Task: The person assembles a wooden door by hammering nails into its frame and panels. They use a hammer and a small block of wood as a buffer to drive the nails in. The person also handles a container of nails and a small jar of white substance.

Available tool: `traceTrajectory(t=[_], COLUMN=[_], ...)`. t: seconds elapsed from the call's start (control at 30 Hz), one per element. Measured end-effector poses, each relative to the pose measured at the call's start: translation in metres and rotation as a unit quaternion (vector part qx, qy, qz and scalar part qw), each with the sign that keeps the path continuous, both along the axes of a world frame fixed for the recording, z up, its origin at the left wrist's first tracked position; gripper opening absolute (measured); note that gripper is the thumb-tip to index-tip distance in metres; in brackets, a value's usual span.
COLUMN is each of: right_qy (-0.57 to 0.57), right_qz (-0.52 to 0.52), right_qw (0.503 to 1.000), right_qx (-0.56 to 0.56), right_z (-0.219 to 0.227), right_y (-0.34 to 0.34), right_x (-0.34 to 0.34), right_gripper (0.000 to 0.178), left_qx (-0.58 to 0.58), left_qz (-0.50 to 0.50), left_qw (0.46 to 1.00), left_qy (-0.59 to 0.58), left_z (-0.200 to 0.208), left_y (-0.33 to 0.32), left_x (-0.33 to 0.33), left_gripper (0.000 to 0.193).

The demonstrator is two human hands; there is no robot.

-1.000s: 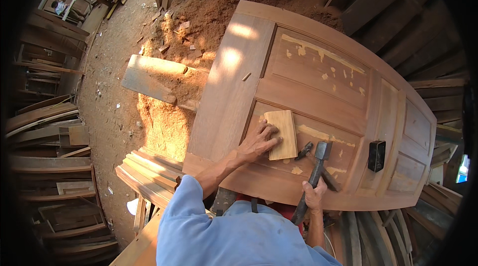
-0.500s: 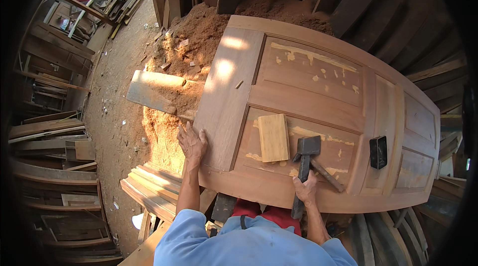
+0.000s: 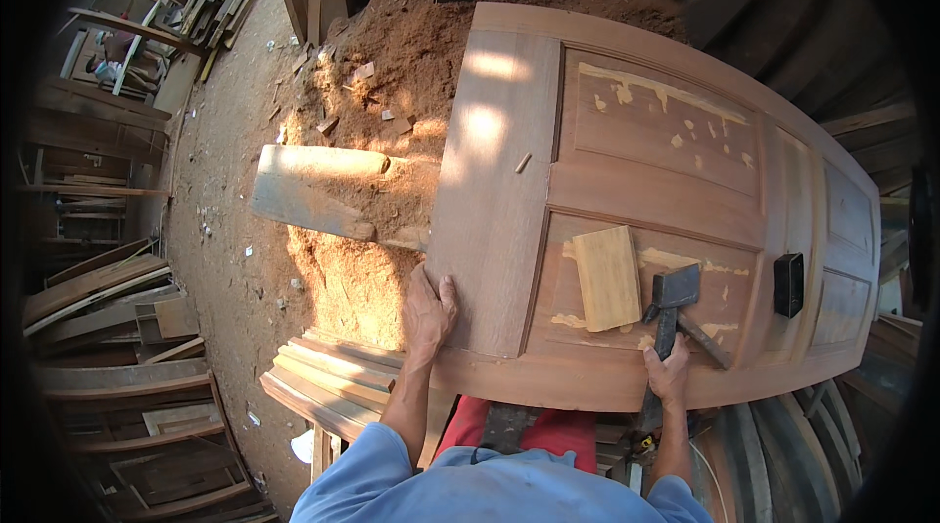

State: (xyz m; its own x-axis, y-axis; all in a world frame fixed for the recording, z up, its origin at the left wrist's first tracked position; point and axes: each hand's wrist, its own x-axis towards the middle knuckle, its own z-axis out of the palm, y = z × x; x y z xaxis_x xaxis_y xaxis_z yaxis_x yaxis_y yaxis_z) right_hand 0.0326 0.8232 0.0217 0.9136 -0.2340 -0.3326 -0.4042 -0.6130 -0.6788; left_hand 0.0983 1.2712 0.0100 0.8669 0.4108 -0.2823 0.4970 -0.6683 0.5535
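Reddish-brown panelled wooden door (image 3: pixel 636 185) lies at 1 o'clock from the blue-shirted person (image 3: pixel 509 489). Off the pale-yellow rectangular wooden block (image 3: pixel 607 278) it touched a second ago, the left hand (image 3: pixel 428 315) now meets the door's 8 o'clock edge, its grip impossible to tell. The right hand (image 3: pixel 668 373) stays wrapped around a dark-grey metal hammer (image 3: pixel 677 286); both forearms (image 3: pixel 406 405) point toward 12 o'clock.

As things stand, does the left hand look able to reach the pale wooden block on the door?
Probably yes: the left hand is at the edge of the door, and no object stands between it and the block. The hammer in the right hand is beyond it.
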Motion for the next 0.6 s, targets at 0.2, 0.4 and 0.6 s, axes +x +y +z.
traceTrajectory(t=[0.2, 0.4, 0.6], right_qy=[0.046, -0.031, -0.026], right_qz=[-0.018, -0.022, -0.049], right_qw=[0.999, 0.999, 0.998], right_qx=[0.001, 0.009, 0.035], right_z=[0.012, 0.001, 0.0], right_y=[0.007, 0.004, 0.003], right_x=[0.011, 0.001, 0.0], right_gripper=[0.055, 0.042, 0.055], left_qx=[-0.011, -0.019, 0.027], left_qz=[-0.06, -0.075, -0.075], left_qw=[0.997, 0.997, 0.997], left_qy=[-0.04, -0.018, 0.012], left_z=[-0.021, -0.026, -0.03], left_y=[0.017, 0.022, 0.024], left_x=[-0.012, -0.014, -0.006], left_gripper=[0.071, 0.076, 0.077])
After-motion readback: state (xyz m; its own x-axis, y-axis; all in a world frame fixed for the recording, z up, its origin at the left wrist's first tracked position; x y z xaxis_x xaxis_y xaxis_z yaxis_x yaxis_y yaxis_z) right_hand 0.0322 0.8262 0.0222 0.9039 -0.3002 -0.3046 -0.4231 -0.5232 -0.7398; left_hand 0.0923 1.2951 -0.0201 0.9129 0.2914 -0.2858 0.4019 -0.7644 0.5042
